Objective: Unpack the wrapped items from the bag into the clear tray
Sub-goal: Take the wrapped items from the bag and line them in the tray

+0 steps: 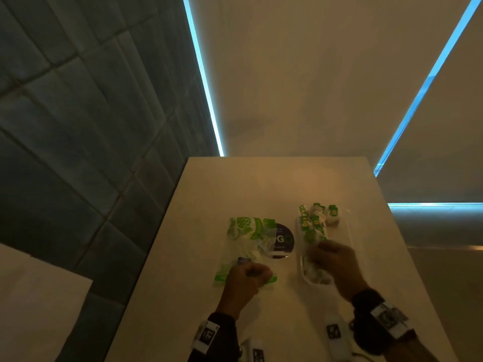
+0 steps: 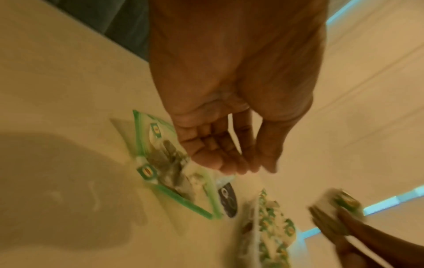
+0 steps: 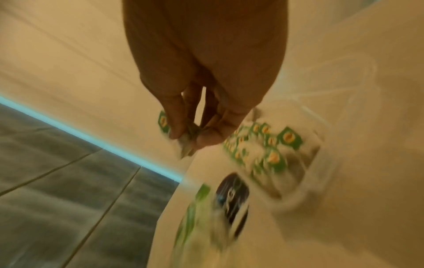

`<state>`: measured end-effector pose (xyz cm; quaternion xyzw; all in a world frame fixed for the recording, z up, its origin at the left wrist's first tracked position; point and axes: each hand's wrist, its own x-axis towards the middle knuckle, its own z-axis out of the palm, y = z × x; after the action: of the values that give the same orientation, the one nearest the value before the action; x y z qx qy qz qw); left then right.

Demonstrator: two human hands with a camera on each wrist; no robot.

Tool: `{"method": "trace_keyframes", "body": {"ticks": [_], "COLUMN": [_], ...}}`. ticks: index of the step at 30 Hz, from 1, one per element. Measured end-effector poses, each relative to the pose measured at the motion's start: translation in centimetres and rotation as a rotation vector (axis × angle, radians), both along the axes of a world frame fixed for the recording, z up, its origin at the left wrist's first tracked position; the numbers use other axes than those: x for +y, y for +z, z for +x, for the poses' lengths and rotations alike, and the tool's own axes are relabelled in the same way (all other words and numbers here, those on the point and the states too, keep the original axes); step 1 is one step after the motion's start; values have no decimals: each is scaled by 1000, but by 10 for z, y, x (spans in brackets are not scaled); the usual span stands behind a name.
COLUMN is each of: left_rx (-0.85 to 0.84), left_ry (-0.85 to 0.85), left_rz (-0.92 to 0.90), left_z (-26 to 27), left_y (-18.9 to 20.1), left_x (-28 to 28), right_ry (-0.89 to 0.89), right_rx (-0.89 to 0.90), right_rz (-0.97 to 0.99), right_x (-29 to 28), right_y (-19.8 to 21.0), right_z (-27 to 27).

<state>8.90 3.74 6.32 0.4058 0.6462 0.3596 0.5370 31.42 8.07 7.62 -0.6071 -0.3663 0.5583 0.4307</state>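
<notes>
We judge the step in hand to be setting one more item into the tray (image 1: 351, 231), which lies on the table (image 1: 209, 192) to the right of the bag (image 1: 243, 244). Our right hand (image 1: 330, 259) is over the near half of the tray and pinches a wrapped item (image 3: 188, 145) between thumb and fingertips (image 3: 176, 134), as the right wrist view shows. To do this well we would lower it onto a bare patch at the near end, since the far end is already heaped with wrapped pieces (image 1: 317, 218), and let go only once it rests, so it does not roll over the low rim.

Our left hand (image 1: 247, 278) is at the near, open end of the bag (the head view suggests it pins the film, fingers curled). The left wrist view shows the fingers (image 2: 218, 145) loosely bent just above the bag with nothing plainly between them, so we cannot tell whether it grips the plastic. Keeping that end flat and open would ease the next reach.

Both wrist views are smeared by blur. How many items remain in the bag is hard to read through its green print. A dark round label (image 1: 283, 240) is partly covered by the bag, its lettering cut off. The tray's clear walls almost vanish against the table.
</notes>
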Motion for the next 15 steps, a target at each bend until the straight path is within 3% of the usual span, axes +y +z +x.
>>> {"method": "trace_keyframes", "body": {"ticks": [3,6,12,15], "left_rx": [328,714,836,875], "left_ry": [-103,-211,-274,-336], "left_rz": [-60,-132,-73,-67], "left_z": [-19,-34,-23,-18], "left_y": [-18,-36,-53,-59], "left_x": [-6,-11,-8,-6], "right_ry": [-239,-250,-100,-38], "right_rx": [-197,-413,-702,-753], "right_rz": [16,-32,-123,-166], "right_x": [43,77,120,130], "right_y": [-18,-33,-68,-77], "right_z": [44,70,78,73]}}
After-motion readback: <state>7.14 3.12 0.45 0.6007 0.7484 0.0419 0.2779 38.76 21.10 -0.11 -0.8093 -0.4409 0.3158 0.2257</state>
